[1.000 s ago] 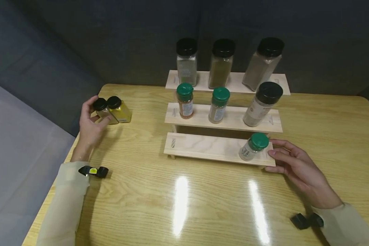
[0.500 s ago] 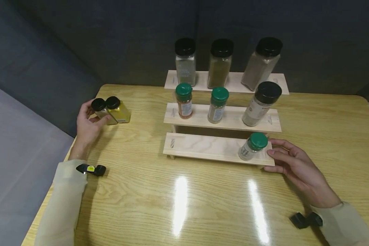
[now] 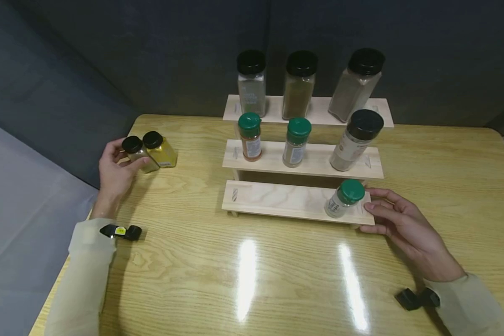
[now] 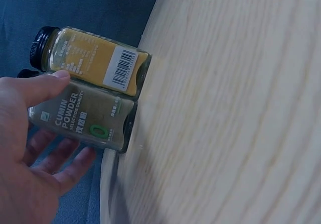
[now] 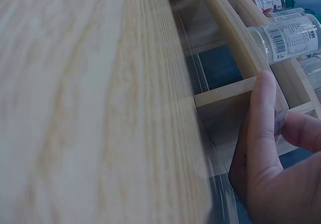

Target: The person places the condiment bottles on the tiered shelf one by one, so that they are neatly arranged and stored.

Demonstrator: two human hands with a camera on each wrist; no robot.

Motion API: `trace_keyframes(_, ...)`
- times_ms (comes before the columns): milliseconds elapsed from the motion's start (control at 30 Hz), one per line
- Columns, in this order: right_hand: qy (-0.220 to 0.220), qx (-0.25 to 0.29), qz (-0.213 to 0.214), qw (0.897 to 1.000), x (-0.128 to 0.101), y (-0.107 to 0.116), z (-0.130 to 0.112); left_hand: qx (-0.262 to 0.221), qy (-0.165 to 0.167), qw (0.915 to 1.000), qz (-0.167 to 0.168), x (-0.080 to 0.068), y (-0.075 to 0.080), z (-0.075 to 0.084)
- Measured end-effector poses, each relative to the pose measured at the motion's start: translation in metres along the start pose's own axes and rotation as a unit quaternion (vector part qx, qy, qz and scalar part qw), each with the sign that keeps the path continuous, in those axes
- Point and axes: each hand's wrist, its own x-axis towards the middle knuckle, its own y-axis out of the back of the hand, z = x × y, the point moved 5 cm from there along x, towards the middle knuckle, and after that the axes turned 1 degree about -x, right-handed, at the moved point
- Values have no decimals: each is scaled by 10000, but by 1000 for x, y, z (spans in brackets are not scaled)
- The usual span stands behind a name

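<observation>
My left hand [image 3: 115,172] holds a cumin powder jar [image 4: 83,114] with a black cap, thumb on one side and fingers on the other. The jar tilts to the left in the head view, right beside a yellow spice jar [image 3: 163,153] with a black cap. At the right end of the lowest shelf of a three-step wooden spice rack [image 3: 273,198], my right hand [image 3: 411,228] grips the board's end between thumb and fingers. Close to those fingers, a green-capped spice jar [image 3: 340,201] stands on that shelf.
The middle shelf bears two green-capped jars [image 3: 252,145] and a black-capped jar [image 3: 349,151]. Three tall black-capped jars [image 3: 299,95] stand on the top shelf. A dark cloth [image 3: 185,56] hangs behind the wooden table [image 3: 185,261], whose left edge runs beside my left arm.
My left hand has shifted slightly left with the cumin jar, whose cap leans a little farther from the yellow jar. My right hand keeps its grip on the rack.
</observation>
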Motion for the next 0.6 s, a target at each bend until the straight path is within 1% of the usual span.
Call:
trace_keyframes(133, -24, 16, 15, 10000, 0, 0, 0, 67, 19, 9999, 120, -5, 5, 2)
trace_keyframes(267, -34, 11, 27, 10000, 0, 0, 1, 161, -50, 9997, 149, -13, 11, 6)
trace_keyframes(433, -19, 27, -8, 10000, 0, 0, 1, 193, -172, 9996, -79, -24, 15, 14)
trace_keyframes(600, 28, 78, -116, 9999, 0, 0, 1, 240, -331, 9986, -346, -34, 13, 27)
